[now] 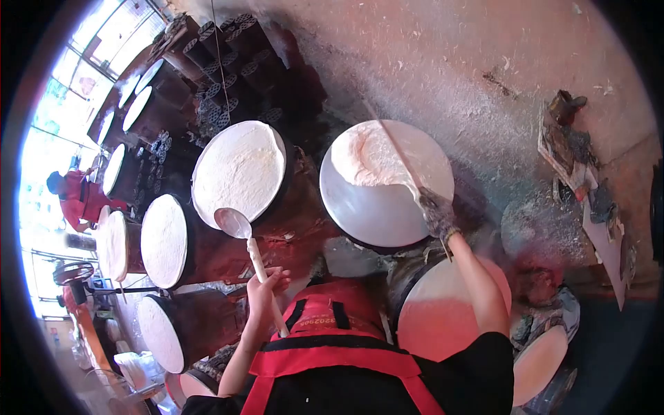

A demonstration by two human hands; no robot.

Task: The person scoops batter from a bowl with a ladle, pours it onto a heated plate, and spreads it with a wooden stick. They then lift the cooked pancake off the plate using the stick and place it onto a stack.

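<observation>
Over the round metal griddle [377, 207], the right hand [437, 216], gloved, is clenched on a long thin stick [395, 149] that lies across the white batter sheet [370, 162] on the plate's far half. Left hand [266, 290] grips the ladle [234, 223] by its handle, bowl held w/ its edge just over the next batter-covered griddle [238, 173]. Red apron [332, 339] below; more coated drums at left.

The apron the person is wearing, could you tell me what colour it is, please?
The apron is red with black straps, seen in the head view.
</observation>
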